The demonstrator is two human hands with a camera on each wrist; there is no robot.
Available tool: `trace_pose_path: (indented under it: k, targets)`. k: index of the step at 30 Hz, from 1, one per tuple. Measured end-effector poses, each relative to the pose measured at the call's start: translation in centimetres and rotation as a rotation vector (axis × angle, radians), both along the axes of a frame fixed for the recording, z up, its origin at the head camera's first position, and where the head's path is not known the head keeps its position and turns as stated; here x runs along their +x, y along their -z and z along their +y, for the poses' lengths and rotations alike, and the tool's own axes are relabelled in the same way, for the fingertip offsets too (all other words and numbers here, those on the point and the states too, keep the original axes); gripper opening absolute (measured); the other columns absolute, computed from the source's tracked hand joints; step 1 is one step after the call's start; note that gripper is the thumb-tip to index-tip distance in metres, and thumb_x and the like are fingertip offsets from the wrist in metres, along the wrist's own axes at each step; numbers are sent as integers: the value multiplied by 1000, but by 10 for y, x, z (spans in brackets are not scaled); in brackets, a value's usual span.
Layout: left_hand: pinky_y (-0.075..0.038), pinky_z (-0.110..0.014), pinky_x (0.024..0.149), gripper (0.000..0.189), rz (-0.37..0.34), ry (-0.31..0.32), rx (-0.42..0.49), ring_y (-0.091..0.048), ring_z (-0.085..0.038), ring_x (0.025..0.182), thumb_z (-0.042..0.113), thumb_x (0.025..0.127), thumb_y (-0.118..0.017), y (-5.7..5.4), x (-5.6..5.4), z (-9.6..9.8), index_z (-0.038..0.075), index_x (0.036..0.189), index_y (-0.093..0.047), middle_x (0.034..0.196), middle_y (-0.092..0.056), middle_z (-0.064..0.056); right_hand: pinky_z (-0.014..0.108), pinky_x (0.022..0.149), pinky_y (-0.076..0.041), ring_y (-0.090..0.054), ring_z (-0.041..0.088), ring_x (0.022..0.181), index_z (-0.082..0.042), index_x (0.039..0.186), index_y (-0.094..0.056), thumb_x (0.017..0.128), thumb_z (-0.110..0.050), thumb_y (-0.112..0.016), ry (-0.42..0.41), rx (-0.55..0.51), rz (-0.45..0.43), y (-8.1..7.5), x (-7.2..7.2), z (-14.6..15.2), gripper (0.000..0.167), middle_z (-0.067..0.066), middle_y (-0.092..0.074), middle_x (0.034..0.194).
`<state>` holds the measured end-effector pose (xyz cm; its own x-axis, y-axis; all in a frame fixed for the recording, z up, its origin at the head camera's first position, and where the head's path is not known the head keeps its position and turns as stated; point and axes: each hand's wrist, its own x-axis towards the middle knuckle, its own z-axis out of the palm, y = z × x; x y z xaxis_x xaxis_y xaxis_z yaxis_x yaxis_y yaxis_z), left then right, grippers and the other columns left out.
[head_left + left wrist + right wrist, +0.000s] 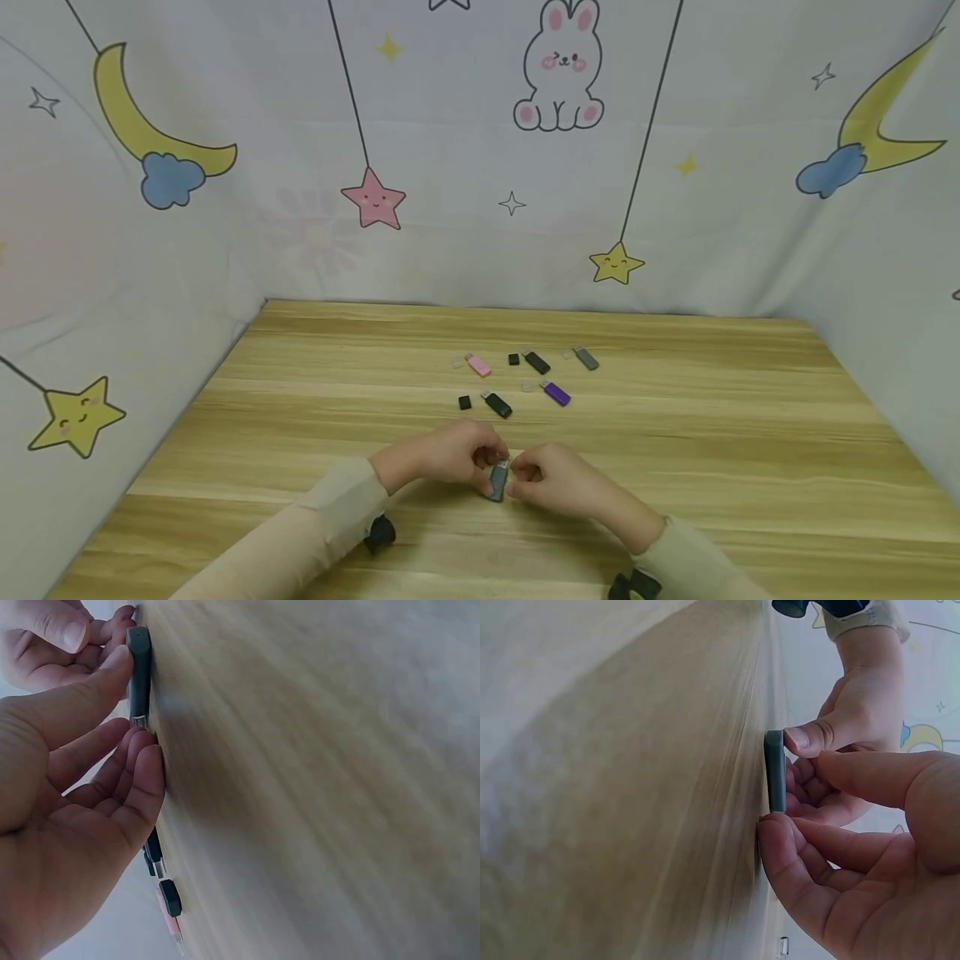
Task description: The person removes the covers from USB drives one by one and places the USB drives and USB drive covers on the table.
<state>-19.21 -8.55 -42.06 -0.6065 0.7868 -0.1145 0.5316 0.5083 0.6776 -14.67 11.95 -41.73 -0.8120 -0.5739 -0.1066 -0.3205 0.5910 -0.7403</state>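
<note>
A grey USB stick [498, 482] lies low over the wooden table, its metal plug facing away from the person. My left hand [457, 454] holds it, thumb on the back end of the body and fingertips at the plug end, as the left wrist view of the stick [140, 675] shows. Close on the other side is my right hand [558, 483], fingers bent loosely. In the right wrist view, that hand's fingertips [778, 836] are right by the stick's end, with the thumb apart from them. Left fingers partly hide the plug.
Beyond the hands lie a pink USB stick [478, 365], two black sticks [536, 362] [498, 404], a purple stick [557, 393] and another grey stick [587, 358]. Each has a small cap beside it, such as a black cap [465, 402]. Printed cloth [450, 267] hangs around the table.
</note>
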Motion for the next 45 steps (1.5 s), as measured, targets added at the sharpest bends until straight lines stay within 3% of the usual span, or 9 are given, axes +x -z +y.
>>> trace_pose_path:
  k: [9, 16, 26, 45]
  targets:
    - [-44, -17, 67, 36, 18, -15, 19, -51, -7, 75, 11, 73, -84, 2, 3, 1, 0, 104, -68, 85, -60, -1, 21, 56, -42, -51, 9, 64, 8, 101, -69, 85, -17, -71, -2, -1, -24, -1, -3, -4, 29, -1, -62, 73]
    - [-43, -17, 64, 35, 50, -33, 30, -49, -7, 72, 16, 72, -85, 5, 4, 2, 2, 99, -68, 82, -58, 0, 21, 56, -42, -51, 10, 64, 8, 103, -68, 85, -16, -72, -4, 11, -28, -1, -4, -6, 31, -1, -61, 72]
    - [-40, -18, 64, 30, 120, -70, -24, -45, -4, 72, 26, 74, -84, 7, 6, 8, 6, 90, -69, 81, -56, 4, 22, 57, -41, -49, 9, 65, 7, 100, -68, 80, -11, -76, -28, 1, -4, 1, -5, -10, 28, -3, -57, 71]
    - [-42, -19, 66, 17, 114, -78, -53, -47, -6, 73, 15, 79, -79, 5, 10, 7, 6, 88, -68, 80, -55, 4, 24, 61, -44, -52, 13, 69, 5, 95, -68, 75, -1, -77, -10, 18, -1, 0, -3, -15, 22, 3, -61, 76]
